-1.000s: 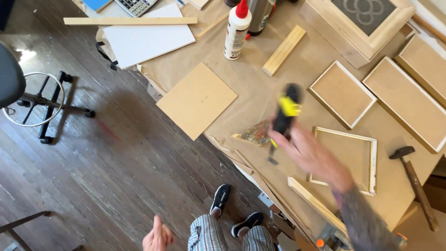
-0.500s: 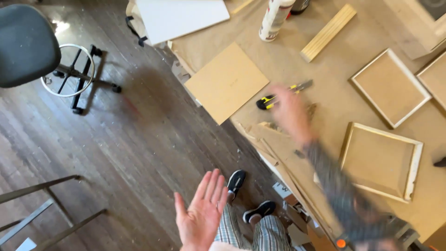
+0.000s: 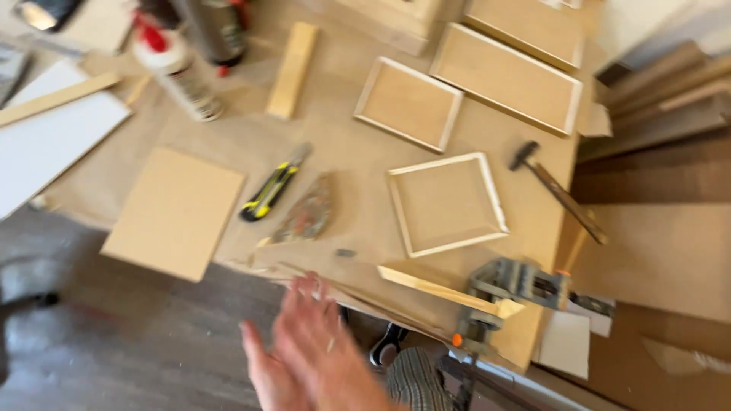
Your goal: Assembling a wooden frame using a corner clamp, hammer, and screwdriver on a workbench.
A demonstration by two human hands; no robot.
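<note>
My left hand (image 3: 304, 354) is blurred at the bottom middle, fingers spread, holding nothing, just in front of the table's near edge. My right hand is out of view. A yellow and black utility knife (image 3: 274, 190) lies free on the brown paper covering the table (image 3: 343, 164), above my hand. Beside the knife is a stained scrap (image 3: 304, 215). Left of it lies a thin square board (image 3: 177, 211) overhanging the edge. A small wooden frame (image 3: 448, 202) lies to the right.
A hammer (image 3: 556, 190) lies by the right edge. A metal clamp (image 3: 510, 293) grips a wooden strip (image 3: 445, 291) at the near corner. Two more frames (image 3: 409, 103) (image 3: 506, 76), a wood block (image 3: 293, 68), a glue bottle (image 3: 175, 72) and a white panel (image 3: 53, 137) sit farther back.
My right hand let go of the utility knife, which now lies on the table, and left the view. The camera swung right and closer over the table.
</note>
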